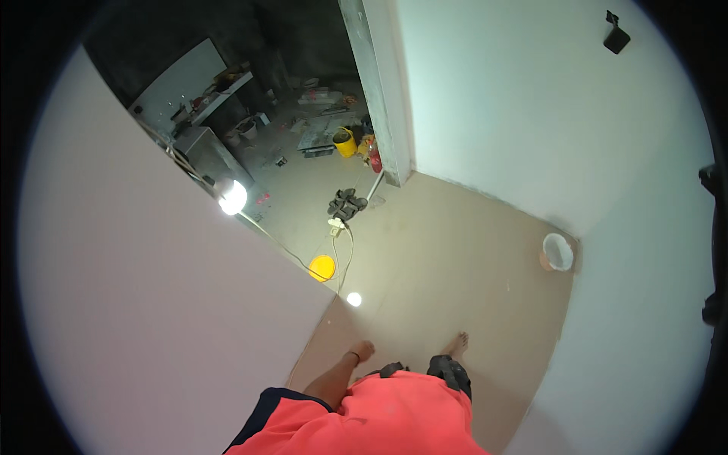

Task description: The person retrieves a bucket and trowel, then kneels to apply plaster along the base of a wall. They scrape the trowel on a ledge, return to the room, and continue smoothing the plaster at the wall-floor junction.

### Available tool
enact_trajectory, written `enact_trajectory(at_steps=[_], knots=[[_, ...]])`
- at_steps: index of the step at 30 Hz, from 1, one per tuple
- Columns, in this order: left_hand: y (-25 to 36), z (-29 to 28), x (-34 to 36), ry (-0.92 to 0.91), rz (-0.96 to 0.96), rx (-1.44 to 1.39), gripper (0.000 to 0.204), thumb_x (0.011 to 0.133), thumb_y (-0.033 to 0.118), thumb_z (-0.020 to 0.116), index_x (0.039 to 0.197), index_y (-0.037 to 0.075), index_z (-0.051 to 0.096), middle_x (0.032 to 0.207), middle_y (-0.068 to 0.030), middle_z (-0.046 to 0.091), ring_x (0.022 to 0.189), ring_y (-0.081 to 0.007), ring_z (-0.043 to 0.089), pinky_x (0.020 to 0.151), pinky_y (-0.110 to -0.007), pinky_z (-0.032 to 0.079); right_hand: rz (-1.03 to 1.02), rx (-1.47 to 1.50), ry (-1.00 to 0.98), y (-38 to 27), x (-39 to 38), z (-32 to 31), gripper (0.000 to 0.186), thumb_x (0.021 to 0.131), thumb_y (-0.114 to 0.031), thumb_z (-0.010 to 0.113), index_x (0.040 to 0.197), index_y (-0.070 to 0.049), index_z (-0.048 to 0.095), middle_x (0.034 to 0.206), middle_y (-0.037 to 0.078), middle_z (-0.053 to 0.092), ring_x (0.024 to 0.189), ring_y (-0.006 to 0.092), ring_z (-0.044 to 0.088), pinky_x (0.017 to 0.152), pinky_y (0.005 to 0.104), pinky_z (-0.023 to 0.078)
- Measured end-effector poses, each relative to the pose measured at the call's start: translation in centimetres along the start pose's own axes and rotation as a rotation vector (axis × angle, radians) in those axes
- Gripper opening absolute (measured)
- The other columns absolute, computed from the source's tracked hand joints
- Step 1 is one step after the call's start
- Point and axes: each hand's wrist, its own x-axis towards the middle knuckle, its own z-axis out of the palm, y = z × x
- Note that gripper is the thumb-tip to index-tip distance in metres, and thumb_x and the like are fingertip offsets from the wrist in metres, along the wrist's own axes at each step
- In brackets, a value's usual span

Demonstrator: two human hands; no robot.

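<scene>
My left hand (365,350) hangs low beside my body, a dark band at its wrist. It touches neither wall nor floor, and I see nothing in it; its fingers are mostly turned from view. My right hand does not show. A bright round light (354,299) glows on the floor just ahead of the left hand, by the wall corner. Near it lies a round yellow lid-like thing (322,268). A pale cable (351,250) loops from there to a white socket block (336,226), with dark sandals (346,205) just beyond.
Pale walls flank me on the left (152,303) and right (637,288). A lit bulb (232,197) hangs at the left wall's edge. A white-lined bucket (558,252) stands in the right corner. Past the doorway are a yellow bucket (344,142), boards and a counter (220,98).
</scene>
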Motion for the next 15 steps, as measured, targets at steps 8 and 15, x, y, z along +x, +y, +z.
enact_trajectory(at_steps=[8, 15], knots=[[14.8, -5.5, 2.8, 0.104, 0.028, 0.024, 0.040, 0.093, 0.040, 0.058, 0.117, 0.011, 0.073, 0.111, -0.0197, 0.073, 0.107, -0.0374, 0.069, 0.095, -0.049, 0.052, 0.000, -0.060, -0.098, -17.0, 15.3, -23.5, 0.032, 0.089, -0.029, 0.069, 0.104, -0.001, 0.073, 0.090, 0.014, 0.075, 0.074, 0.0275, 0.074, 0.060, 0.0425, 0.062], [21.1, -12.3, 5.1, 0.133, 0.093, -0.102, 0.039, 0.095, 0.037, 0.056, 0.117, 0.010, 0.072, 0.114, -0.0197, 0.072, 0.108, -0.0384, 0.068, 0.097, -0.047, 0.052, -0.153, 0.107, 0.257, -33.3, 25.8, -37.7, 0.045, 0.095, -0.036, 0.061, 0.095, 0.009, 0.065, 0.089, 0.019, 0.071, 0.072, 0.0339, 0.072, 0.056, 0.0476, 0.059]])
